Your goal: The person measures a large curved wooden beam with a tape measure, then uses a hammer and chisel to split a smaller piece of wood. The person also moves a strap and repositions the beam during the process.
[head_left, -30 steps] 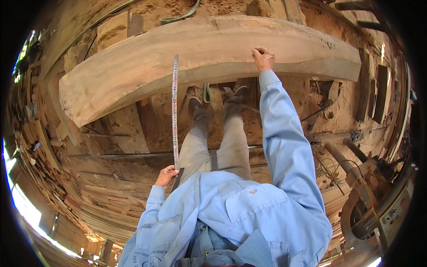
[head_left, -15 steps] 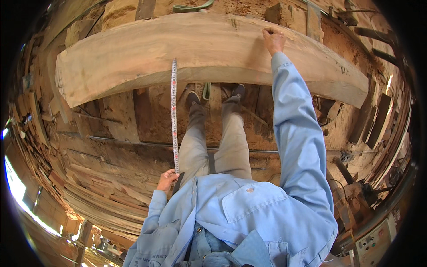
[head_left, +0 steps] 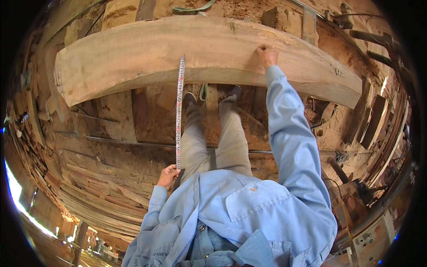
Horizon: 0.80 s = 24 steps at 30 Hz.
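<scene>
A long squared timber [head_left: 133, 51] lies crosswise in front of me, its pale sawn top face up. My left hand [head_left: 168, 175] is closed by my left hip, pinching the near end of a tape measure blade [head_left: 180, 111]. The white blade runs straight away from me, and its far tip overlaps the near part of the timber's top. My right hand [head_left: 268, 55] is closed over the timber's top, right of the middle, fingertips drawn together at the wood. Whatever those fingers hold, if anything, is too small to make out.
Stacked planks and offcuts [head_left: 102, 196] fill the left side. A thin metal rail [head_left: 115, 140] crosses the ground behind my feet. Green straps [head_left: 194, 9] lie beyond and under the timber. Machinery with a control panel [head_left: 370, 240] stands at the lower right.
My right hand has come back from near the timber's far edge toward me and slightly left. The tape blade's far tip has swung a little to the right.
</scene>
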Available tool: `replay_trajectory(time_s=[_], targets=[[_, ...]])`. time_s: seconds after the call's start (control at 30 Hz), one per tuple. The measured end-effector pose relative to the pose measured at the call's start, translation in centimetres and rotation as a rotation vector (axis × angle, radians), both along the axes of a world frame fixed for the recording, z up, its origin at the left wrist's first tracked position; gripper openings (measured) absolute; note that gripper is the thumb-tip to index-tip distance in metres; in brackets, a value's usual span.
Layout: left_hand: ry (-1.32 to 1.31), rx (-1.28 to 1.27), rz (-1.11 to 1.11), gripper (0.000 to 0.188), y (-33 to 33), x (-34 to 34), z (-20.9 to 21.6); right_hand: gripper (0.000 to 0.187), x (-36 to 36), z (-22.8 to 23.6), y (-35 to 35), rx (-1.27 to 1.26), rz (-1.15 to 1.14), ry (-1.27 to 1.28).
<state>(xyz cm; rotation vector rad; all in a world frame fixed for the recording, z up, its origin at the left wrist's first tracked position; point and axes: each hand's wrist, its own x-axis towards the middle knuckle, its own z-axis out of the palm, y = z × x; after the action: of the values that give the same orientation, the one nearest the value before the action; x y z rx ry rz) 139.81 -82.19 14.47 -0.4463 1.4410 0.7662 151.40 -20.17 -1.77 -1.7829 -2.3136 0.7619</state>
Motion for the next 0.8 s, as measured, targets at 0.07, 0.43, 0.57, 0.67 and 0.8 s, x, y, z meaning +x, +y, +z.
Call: replay_trajectory(time_s=[0.07, 0.43, 0.57, 0.67, 0.8], targets=[[-0.005, 0.038, -0.007, 0.018, 0.1, -0.7, -0.2, 0.019, 1.4, 0.1, -2.6, -0.018, -0.02, 0.007], [0.055, 0.063, -0.071, 0.016, -1.7, -5.8, -0.7, 0.025, 10.4, 0.7, -23.3, -0.3, -0.29, 0.046], [0.098, 0.139, -0.264, 0.018, -2.3, -8.4, -1.6, 0.021, 13.8, 1.3, -33.8, -0.282, -0.454, 0.128], [0.089, 0.156, -0.402, 0.018, -3.7, -9.6, -2.9, 0.015, 16.8, 2.4, -39.5, -0.213, -0.553, 0.054], [0.211, 0.246, -0.651, 0.014, -7.3, -9.4, -4.4, 0.013, 19.2, 5.2, -42.0, -0.569, -0.878, 0.191]])
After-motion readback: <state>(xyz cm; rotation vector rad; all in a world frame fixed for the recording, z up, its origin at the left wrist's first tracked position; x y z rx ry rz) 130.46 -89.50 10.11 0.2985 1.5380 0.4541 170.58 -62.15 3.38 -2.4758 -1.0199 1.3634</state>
